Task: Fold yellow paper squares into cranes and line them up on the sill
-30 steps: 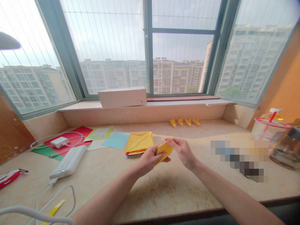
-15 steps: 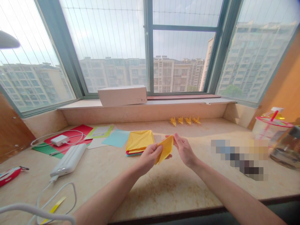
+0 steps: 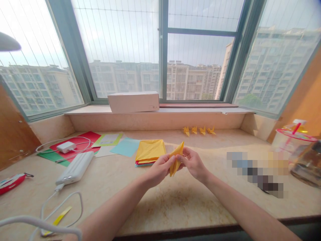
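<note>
Marble-patterned beige counter (image 3: 175,204): broad work surface under the bay window, bearing everything below.

White oblong cardboard box (image 3: 133,101): lies on the window ledge, well apart from the hands.

Clear plastic cup with a red lid and red straw (image 3: 291,140): far right of the counter, beside a dark glass jar (image 3: 307,165).

White power bank (image 3: 75,168): left of centre, its white cable (image 3: 62,209) looping toward the near edge; a white charger (image 3: 65,146) rests on red and green paper sheets (image 3: 75,147) behind it.

Stack of square coloured sheets, yellow sheet on top (image 3: 149,151): just beyond the hands, near the left hand, with a light blue sheet (image 3: 125,147) beside it.

Left hand (image 3: 158,170): raised above the counter, thumb and fingertips pinching the lower left edge of the folded piece.

Right hand (image 3: 194,164): facing the left, fingers curled in and pinching the piece's right side. Both hands touch the paper; neither touches the counter.

Partly folded yellow origami paper (image 3: 176,158): held upright between the two hands in mid-air, one point standing up, the lower part hidden between the fingers.

Four small yellow folded paper cranes (image 3: 199,130): in a row at the foot of the ledge wall, well apart from the hands.

Risk, as judged: the pinch is narrow and the paper thin, so uneven pressure could skew the crease or tear it at a fold. A slipped grip would likely drop the piece onto the counter.
</note>
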Demonstrator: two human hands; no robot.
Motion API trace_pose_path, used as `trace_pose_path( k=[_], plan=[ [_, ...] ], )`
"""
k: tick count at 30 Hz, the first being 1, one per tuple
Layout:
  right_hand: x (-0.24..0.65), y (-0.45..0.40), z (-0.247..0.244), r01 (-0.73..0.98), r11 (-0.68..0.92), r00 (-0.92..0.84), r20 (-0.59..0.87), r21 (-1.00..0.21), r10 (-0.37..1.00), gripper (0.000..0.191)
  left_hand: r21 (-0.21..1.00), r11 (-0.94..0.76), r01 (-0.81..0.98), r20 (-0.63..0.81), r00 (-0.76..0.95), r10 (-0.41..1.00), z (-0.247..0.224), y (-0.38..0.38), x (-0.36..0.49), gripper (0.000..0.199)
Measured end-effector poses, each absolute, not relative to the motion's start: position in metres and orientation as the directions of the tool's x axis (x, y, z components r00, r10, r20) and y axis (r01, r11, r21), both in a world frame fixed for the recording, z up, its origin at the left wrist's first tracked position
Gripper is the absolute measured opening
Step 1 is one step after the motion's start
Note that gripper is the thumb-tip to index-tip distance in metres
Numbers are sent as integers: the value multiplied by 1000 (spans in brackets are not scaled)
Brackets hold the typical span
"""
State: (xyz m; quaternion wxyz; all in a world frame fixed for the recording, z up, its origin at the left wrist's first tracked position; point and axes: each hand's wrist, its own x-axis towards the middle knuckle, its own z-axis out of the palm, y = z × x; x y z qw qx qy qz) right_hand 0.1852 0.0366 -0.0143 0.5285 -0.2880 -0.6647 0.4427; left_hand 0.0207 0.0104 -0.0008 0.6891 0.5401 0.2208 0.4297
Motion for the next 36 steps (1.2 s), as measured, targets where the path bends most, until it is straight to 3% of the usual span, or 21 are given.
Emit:
trace_pose_path(
  k=[9,20,28,36],
  plan=[
    [185,36,-10,23,485,-164,476,-874,864,27,988,-58,-146,126,520,845,6,3,21,48],
    [190,31,3,-187,290,-167,322,-938,932,39,990,-116,-77,139,649,748,13,3,15,10],
    [189,33,6,-206,335,-53,353,-919,934,46,993,-116,-3,97,565,820,8,9,13,42],
    [194,40,4,-235,335,15,341,-913,940,48,974,-198,113,142,383,913,0,14,14,41]
  ],
)
